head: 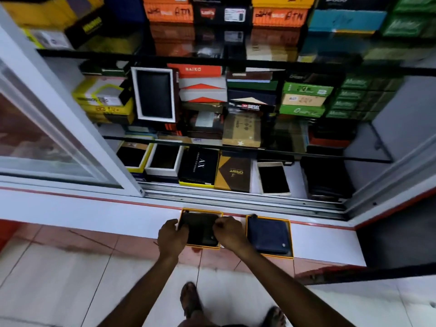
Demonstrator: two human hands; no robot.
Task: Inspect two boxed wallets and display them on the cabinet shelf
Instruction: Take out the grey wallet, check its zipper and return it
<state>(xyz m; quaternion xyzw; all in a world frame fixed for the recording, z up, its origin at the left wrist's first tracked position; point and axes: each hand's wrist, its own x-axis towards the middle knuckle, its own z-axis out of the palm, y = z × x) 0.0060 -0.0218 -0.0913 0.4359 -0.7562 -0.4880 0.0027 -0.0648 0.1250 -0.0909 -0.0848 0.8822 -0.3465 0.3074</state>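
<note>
Gripping the black wallet [200, 228] in its yellow-rimmed box [213, 246], the left hand [171, 239] and right hand [230, 233] pinch its opposite sides on the cabinet's front ledge [94, 208]. Just beside it, the blue wallet [267, 234] waits boxed. Neither stands on the shelf [297, 180] yet; inspection looks barely begun.

On the white ledge [94, 208] at six o'clock, the left hand [171, 237] and right hand [230, 233] are gripping a black wallet [200, 228] in its yellow box [203, 247]; a navy boxed wallet [267, 236] is lying just beside, toward three o'clock. Stacked boxes are filling the cabinet shelves [236, 147] toward twelve.
</note>
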